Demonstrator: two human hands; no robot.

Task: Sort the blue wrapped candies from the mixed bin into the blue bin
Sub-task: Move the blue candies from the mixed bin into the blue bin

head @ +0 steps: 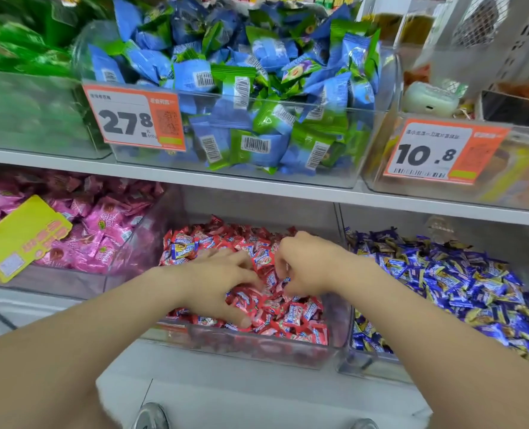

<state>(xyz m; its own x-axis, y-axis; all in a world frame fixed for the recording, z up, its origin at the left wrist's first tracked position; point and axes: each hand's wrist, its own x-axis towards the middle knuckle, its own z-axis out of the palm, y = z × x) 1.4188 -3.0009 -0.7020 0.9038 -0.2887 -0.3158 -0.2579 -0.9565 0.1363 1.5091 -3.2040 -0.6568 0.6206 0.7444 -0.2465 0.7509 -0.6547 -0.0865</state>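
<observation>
The mixed bin (pixel 257 351) is a clear tub on the lower shelf, full of red wrapped candies (pixel 291 317). One blue and yellow wrapped candy (pixel 181 249) lies at its far left corner. My left hand (pixel 223 280) rests palm down on the red pile with its fingers spread. My right hand (pixel 303 267) is just to its right, fingers curled down into the pile; what they pinch is hidden. The blue bin (pixel 368 363), heaped with blue wrapped candies (pixel 458 283), stands directly to the right.
A tub of pink candies (pixel 96 230) with a yellow tag (pixel 22 236) sits left of the mixed bin. The upper shelf carries a tub of blue and green packets (pixel 241 97) with a 27.8 price card (pixel 133 119), and a 10.8 price card (pixel 442 153).
</observation>
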